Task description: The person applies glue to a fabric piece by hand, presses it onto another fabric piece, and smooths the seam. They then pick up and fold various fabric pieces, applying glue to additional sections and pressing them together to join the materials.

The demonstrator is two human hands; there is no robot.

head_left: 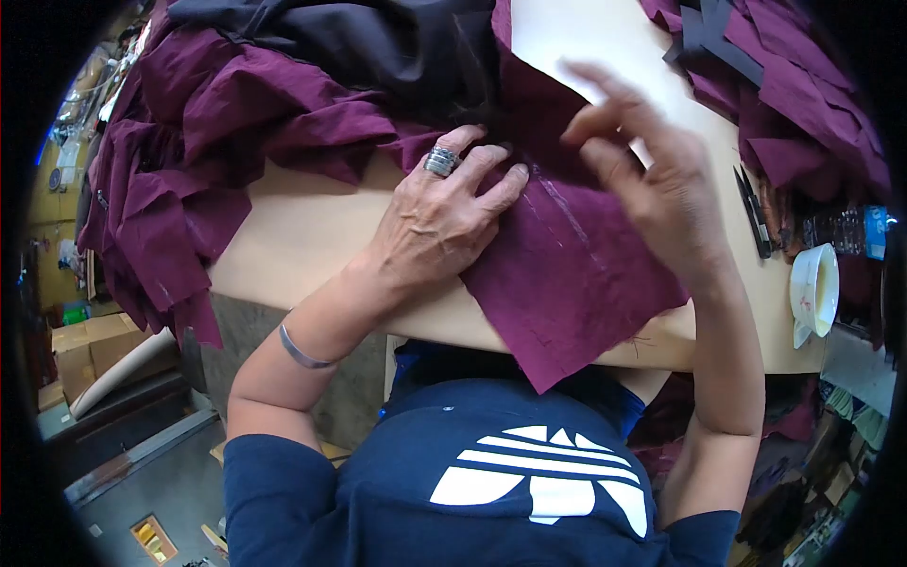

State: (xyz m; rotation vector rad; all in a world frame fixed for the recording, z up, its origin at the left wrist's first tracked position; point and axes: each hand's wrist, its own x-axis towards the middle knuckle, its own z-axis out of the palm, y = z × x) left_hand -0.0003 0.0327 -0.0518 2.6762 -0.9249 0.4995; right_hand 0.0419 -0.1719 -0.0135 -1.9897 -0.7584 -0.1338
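Observation:
Maroon cloth (pixel 576 274) lies over the table, with pale chalk-like lines on it and one corner hanging past the near edge. My left hand (pixel 444 213), with a wide ring, rests on this cloth and the bare tabletop beside it. Its fingers are slightly bent and apart, fingertips pressing down near the dark cloth. Raised over the right part of the maroon cloth is my right hand (pixel 661 175), blurred by motion. Its fingers are spread and I see nothing in them. Dark, nearly black cloth (pixel 378 47) is bunched beyond my left hand.
More maroon cloth (pixel 189 170) is heaped at the left and drapes over the edge. Cut maroon pieces (pixel 803 104) are stacked at the far right. Along the right edge are a black pointed tool (pixel 753 213), a plastic bottle (pixel 841 229) and a white cup (pixel 803 288).

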